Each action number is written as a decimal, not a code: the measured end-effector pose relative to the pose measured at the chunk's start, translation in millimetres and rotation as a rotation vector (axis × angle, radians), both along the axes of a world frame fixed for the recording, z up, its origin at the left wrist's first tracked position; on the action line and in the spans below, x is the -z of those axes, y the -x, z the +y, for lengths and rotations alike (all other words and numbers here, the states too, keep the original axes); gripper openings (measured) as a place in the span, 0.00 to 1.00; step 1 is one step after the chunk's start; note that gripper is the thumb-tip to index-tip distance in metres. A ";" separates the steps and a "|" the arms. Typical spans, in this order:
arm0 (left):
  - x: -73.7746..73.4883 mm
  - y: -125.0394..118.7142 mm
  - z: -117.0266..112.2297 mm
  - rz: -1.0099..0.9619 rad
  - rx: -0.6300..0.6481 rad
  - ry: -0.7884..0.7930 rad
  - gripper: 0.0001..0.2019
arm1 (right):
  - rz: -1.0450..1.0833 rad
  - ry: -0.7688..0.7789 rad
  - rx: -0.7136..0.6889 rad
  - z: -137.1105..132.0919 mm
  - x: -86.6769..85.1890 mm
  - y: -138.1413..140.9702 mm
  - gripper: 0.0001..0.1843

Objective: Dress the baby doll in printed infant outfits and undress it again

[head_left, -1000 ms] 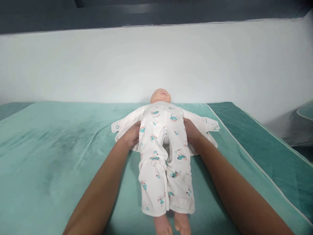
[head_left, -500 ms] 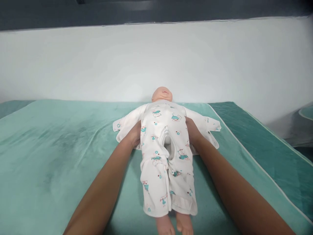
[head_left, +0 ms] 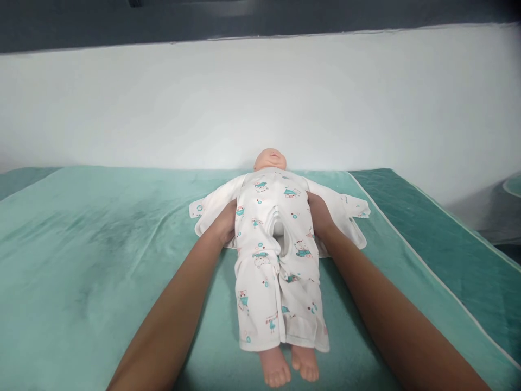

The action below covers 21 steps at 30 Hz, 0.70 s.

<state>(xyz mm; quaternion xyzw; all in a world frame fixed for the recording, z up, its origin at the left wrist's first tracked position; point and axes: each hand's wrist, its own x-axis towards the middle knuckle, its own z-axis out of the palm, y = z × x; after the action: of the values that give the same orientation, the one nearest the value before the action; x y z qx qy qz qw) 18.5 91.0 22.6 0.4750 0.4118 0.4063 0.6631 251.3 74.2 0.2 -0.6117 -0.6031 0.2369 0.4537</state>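
A baby doll (head_left: 270, 159) lies face up, its head toward the wall and its bare feet (head_left: 275, 368) toward me. It has on a white printed baby outfit (head_left: 260, 203) with an opening at the crotch and loose legs. White sleeves (head_left: 211, 200) spread out to both sides. My left hand (head_left: 228, 222) grips the doll's clothed waist from the left, its fingers mostly hidden behind the cloth. From the right, my right hand (head_left: 319, 216) holds the waist the same way, fingertips also out of sight.
Light green cloth (head_left: 101, 260) covers the surface under the doll. A darker green strip (head_left: 443, 244) with a pale edge runs along the right. Behind the doll's head stands a white wall (head_left: 260, 98), with a dark band (head_left: 260, 19) above it.
The trouser hems and feet have shifted slightly away from me, so the toes show more fully. Both hands stay at the doll's waist.
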 end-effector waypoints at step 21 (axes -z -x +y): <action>-8.7 -9.6 -5.5 -0.114 0.029 0.036 0.22 | 0.345 0.109 0.006 -13.0 -21.1 18.1 0.18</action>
<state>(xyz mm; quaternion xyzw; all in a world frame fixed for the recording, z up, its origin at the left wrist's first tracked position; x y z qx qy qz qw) 28.2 85.5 31.3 0.4448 0.3737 0.4157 0.6998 233.1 61.2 21.3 -0.5874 -0.5009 0.3695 0.5172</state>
